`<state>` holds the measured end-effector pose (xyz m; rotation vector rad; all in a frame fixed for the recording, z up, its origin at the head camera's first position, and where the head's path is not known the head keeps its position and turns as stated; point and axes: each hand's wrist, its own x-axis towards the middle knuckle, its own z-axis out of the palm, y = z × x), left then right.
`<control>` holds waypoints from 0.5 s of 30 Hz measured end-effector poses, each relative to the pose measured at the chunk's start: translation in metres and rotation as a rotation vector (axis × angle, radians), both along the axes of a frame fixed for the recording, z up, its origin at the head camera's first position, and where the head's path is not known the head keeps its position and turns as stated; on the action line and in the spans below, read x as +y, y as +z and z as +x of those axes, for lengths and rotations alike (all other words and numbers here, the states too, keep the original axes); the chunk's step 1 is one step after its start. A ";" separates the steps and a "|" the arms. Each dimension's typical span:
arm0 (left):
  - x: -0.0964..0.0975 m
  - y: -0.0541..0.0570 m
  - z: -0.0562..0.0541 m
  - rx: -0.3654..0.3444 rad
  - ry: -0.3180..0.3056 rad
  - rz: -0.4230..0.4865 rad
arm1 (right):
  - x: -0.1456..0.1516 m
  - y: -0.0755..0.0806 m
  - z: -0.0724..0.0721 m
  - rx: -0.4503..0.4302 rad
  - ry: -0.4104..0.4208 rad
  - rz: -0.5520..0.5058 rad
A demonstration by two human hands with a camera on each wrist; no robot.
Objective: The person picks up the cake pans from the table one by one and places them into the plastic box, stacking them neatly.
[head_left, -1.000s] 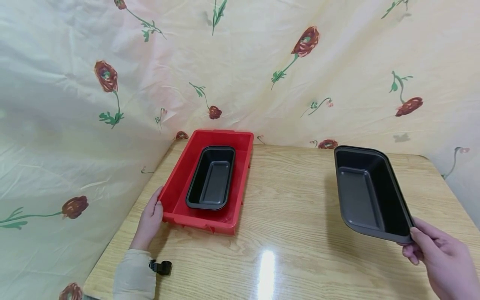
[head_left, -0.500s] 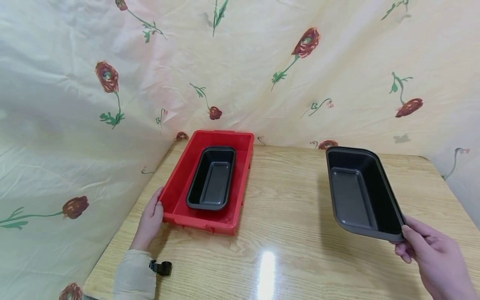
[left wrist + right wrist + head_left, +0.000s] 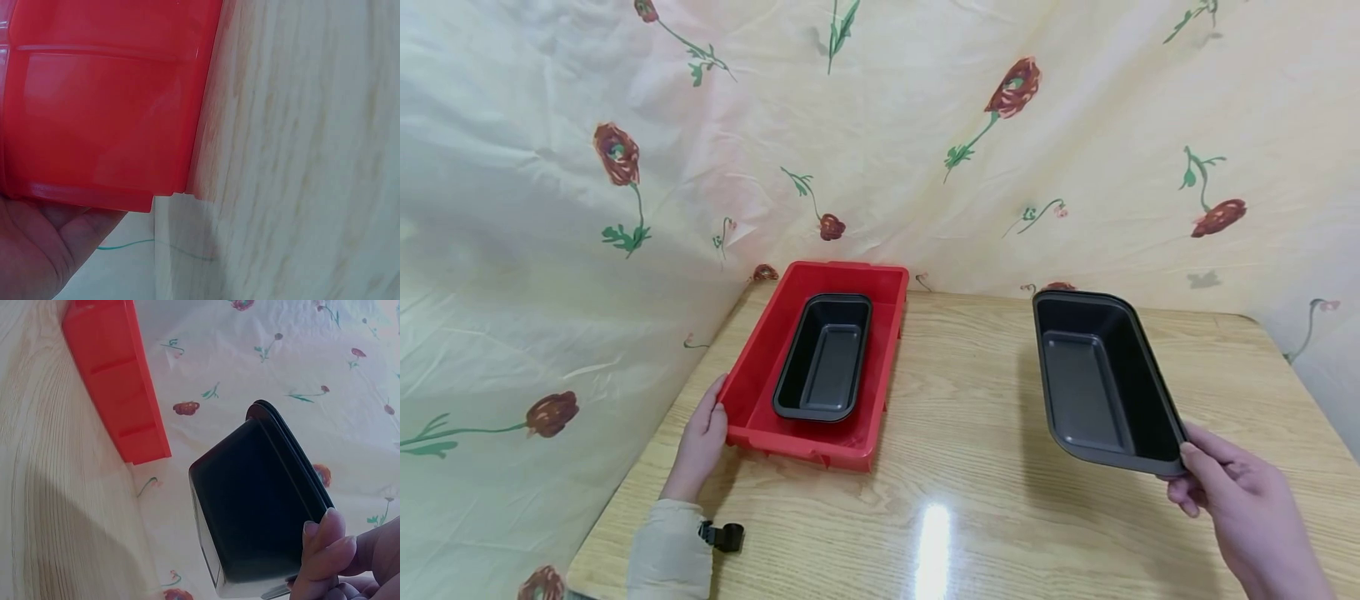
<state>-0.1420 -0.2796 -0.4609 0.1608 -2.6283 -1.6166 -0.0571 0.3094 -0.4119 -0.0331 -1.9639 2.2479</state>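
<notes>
My right hand (image 3: 1240, 492) pinches the near right corner of a black loaf pan (image 3: 1086, 392), thumb on the rim and fingers beneath. The pan is tilted and held above the table, its shadow falling on the wood. From the right wrist, the pan's dark outer side (image 3: 250, 500) and rim show, with fingers (image 3: 322, 553) at the corner. A red plastic tray (image 3: 748, 379) lies at the left, and my left hand (image 3: 700, 437) grips its near left corner. Inside the tray sits another black loaf pan (image 3: 831, 358). The left wrist view shows the tray's outer wall (image 3: 106, 119).
The wooden table (image 3: 970, 400) has bare wood between the tray and the raised pan. A flowered cloth (image 3: 880, 125) hangs behind and along the left side. A black strap device (image 3: 724, 536) sits at the left sleeve.
My right hand has carried the loaf pan steadily leftward, toward the tray. The left hand, the tray and the pan inside it stay in place.
</notes>
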 end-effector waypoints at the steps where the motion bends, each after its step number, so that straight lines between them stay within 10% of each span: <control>1: 0.000 0.000 0.000 0.002 -0.001 0.000 | -0.001 0.001 -0.001 0.003 0.003 0.001; 15: 0.004 0.011 0.002 -0.046 0.001 0.048 | -0.020 0.005 -0.011 0.021 0.022 0.032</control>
